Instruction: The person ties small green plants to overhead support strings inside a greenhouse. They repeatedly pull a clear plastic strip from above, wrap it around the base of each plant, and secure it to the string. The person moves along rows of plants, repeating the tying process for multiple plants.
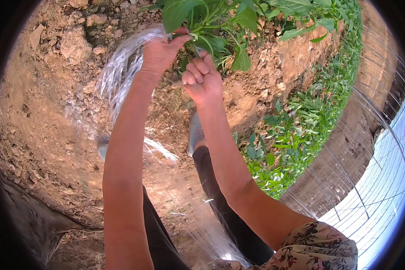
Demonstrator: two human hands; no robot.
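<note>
A bundle of clear-white plastic twine (125, 64) hangs from my left hand (158, 54) and drapes over its outer side towards the soil. The thumb and forefinger of that hand meet at the stems of a leafy green plant (216, 27), which looks like a pepper plant. Just below and to the right, my right hand (202, 76) has its fingers curled in. Its thumb and forefinger pinch what looks like a thin pale strand of twine, close under the leaves. Foliage partly hides both sets of fingertips.
Dry, cloddy soil (54, 111) surrounds my shoes (196, 130). More twine (219, 233) hangs near my waist, with loose strands (160, 148) between my legs. A row of green plants (300, 131) runs along the right, before thin upright lines and a greenhouse-like cover (374, 199). Dark sheeting (33, 216) lies lower left.
</note>
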